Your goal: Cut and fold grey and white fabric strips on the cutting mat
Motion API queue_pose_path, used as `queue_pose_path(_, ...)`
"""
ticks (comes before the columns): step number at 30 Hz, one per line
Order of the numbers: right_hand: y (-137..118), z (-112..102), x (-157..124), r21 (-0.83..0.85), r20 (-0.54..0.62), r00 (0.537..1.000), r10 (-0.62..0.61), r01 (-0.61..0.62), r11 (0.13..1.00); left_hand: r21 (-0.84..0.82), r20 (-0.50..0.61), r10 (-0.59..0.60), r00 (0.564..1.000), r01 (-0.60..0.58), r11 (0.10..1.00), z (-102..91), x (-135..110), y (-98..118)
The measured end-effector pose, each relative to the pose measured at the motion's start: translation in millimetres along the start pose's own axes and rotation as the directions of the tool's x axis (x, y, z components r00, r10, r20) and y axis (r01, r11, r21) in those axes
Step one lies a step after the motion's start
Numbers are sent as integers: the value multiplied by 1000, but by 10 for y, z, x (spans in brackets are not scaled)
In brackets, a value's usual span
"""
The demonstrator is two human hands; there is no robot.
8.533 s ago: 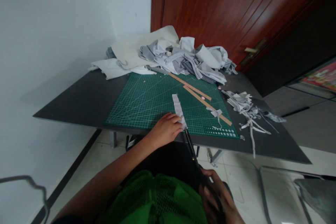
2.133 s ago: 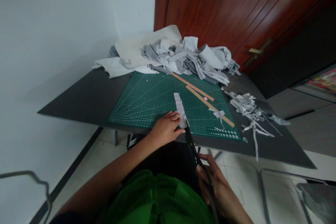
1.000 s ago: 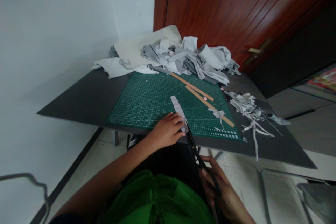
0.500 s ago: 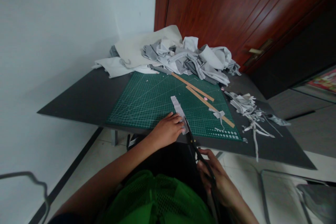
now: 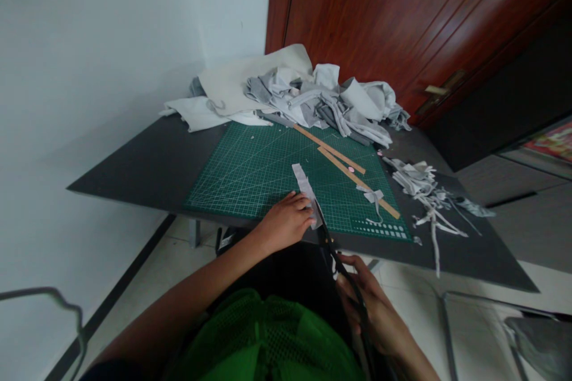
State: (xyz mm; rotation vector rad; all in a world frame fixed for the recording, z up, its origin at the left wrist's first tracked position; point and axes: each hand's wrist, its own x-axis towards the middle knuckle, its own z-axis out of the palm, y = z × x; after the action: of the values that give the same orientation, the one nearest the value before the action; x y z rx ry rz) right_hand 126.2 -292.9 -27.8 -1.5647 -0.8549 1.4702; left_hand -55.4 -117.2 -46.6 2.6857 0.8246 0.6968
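Note:
A narrow light grey fabric strip [image 5: 302,180] lies on the green cutting mat [image 5: 241,172], near its front edge. My left hand [image 5: 288,220] rests over the strip's near end, with its fingers closed together and holding it down. In my right hand [image 5: 373,303] is a pair of long black-handled scissors [image 5: 328,240]. The fingers wrap round the handles below the table edge, and the blades point away from me. Their tips lie along the strip's right side, just beside my left fingertips. The blades look nearly together; whether fabric sits between them cannot be made out.
Two tan wooden rulers [image 5: 344,168] lie on the mat, with a small knotted scrap [image 5: 373,196] on one. Crumpled grey and white fabric [image 5: 308,95] is heaped at the back. Thin offcuts [image 5: 415,178] lie on the right, some hanging over the dark table's edge [image 5: 482,268].
The whole view has shifted very slightly. Both hands, the scissors and the strip keep almost the same positions.

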Motion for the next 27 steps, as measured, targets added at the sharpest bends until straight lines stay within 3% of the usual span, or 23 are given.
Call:
queue_pose_path(7, 7, -11, -12, -6, 9, 1000, 5, -5, 1000, -35, -9, -3, 1000, 3, 999, 1, 5, -4)
queue_pose_path(14, -31, 71, -65, -21, -60, 998, -1, 0, 1000, -16, 3, 4, 1000, -4, 1000, 3, -2, -11)
queue_pose_path(27, 1, 50, -51, -18, -41, 999, -10, 9, 1000, -25, -10, 9, 1000, -9, 1000, 17, -2, -23)
